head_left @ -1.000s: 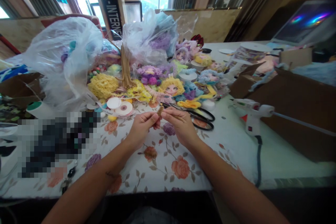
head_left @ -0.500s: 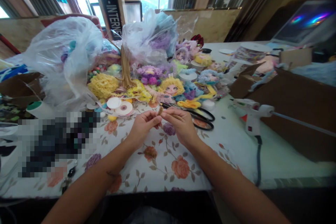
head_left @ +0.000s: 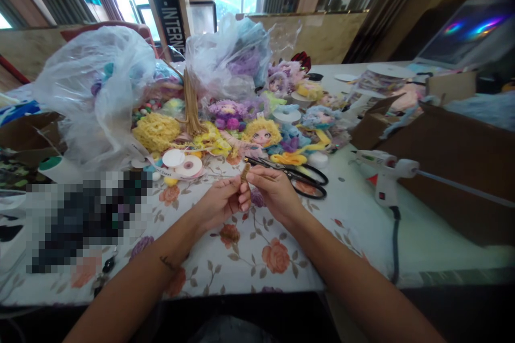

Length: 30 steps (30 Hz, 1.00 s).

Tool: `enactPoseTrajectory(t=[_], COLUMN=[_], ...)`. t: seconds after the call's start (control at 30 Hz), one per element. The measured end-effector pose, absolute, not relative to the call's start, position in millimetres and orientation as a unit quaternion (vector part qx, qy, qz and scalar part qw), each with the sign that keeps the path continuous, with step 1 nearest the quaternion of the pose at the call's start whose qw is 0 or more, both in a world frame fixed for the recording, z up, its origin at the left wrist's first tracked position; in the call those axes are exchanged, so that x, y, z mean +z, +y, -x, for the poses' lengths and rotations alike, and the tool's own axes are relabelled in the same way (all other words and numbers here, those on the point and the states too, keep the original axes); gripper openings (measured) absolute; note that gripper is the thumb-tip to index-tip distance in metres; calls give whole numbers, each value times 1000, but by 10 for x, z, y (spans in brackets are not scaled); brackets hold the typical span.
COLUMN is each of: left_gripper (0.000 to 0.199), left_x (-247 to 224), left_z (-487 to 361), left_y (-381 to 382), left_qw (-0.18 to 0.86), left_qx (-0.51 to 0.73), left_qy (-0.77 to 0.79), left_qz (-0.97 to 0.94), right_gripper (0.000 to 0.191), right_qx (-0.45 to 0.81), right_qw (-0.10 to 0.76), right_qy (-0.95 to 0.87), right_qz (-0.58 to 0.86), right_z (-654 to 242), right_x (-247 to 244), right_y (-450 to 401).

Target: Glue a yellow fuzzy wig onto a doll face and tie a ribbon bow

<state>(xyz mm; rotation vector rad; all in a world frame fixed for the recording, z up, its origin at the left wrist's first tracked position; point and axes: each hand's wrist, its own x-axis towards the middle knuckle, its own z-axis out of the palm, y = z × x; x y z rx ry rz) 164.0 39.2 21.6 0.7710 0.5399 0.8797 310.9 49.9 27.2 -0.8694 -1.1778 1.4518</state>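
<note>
Between my two hands, above the flowered cloth, is a short brown pipe cleaner, fuzzy and seemingly coiled at its upper end. The thumb and fingers of my left hand are closed on its lower left side. My right hand pinches it from the right, its fingertips touching the coiled part. How far it runs inside the palms is hidden. Just beyond my right hand lie black-handled scissors, partly covered by that hand. A bundle of similar golden-brown pipe cleaners stands upright farther back.
A white glue gun stands at the right beside a brown cardboard box. Ribbon spools, a yellow-haired doll head and yellow yarn lie ahead. Plastic bags bulge behind them. A thread cone is at left.
My left hand has turned and its lower fingers have loosened slightly, showing more of the fingertips. The pipe cleaner's coiled end now shows more upright between my hands. The view shifts slightly.
</note>
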Motion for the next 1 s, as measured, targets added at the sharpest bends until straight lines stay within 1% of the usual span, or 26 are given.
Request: enactPoseTrajectory(t=[0.1, 0.17, 0.27, 0.43, 0.5, 0.63, 0.7, 0.77, 0.8, 0.9, 1.0], left_gripper=[34, 28, 20, 28, 28, 21, 18, 22, 24, 26, 22], left_x=[198, 182, 162, 185, 208, 232, 230, 225, 224, 231, 261], left_z=[-1641, -1642, -1655, -1692, -1694, -1681, -1682, -1690, -1695, -1699, -1667], left_y=[412, 413, 392, 360, 351, 309, 288, 284, 290, 334, 374], left_qw=[738, 675, 600, 569, 539, 415, 376, 388, 418, 579, 732], left_qx=[431, 459, 490, 505, 498, 511, 526, 539, 544, 538, 491], left_qy=[316, 350, 369, 372, 392, 454, 470, 465, 454, 387, 301], left_qz=[-411, -460, -514, -532, -554, -600, -600, -585, -569, -475, -364], right_gripper=[12, 10, 6, 7, 4, 1, 4, 8, 10, 15, 20], right_qx=[578, 538, 530, 525, 512, 504, 500, 490, 483, 478, 529], right_qw=[558, 581, 578, 573, 583, 594, 590, 584, 580, 567, 544], right_qy=[-461, -472, -494, -521, -518, -501, -506, -521, -531, -553, -545], right_qz=[377, 389, 375, 354, 359, 376, 383, 385, 385, 379, 356], right_z=[-3111, -3107, -3102, -3105, -3099, -3070, -3056, -3047, -3046, -3052, -3067], right_x=[258, 262, 281, 290, 276, 257, 258, 260, 259, 258, 260], right_y=[514, 517, 512, 504, 503, 491, 482, 475, 472, 466, 466])
